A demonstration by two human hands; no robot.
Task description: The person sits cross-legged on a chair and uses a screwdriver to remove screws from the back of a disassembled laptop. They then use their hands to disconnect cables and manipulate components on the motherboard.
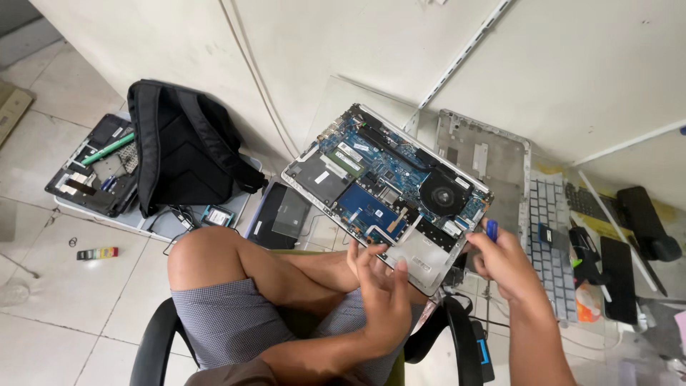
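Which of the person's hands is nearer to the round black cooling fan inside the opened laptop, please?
Right. The right hand, gripping a blue-handled tool, sits just below the fan; the left hand is farther, at the laptop's near edge.

opened laptops [386, 189]: 2 | backpack [182, 146]: 1 | loose keyboard [554, 246]: 1 | screwdriver [491, 229]: 1

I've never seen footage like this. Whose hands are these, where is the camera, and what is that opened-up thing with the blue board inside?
The single picture comes from a camera worn on a person's head, looking down at their lap and hands. The left hand steadies an opened laptop, its bottom cover off, showing the blue circuit board and round black fan. The right hand grips a blue-handled tool, probably a screwdriver. Beside it, on a glass table, lie the removed cover and a keyboard. A black backpack sits on the floor.
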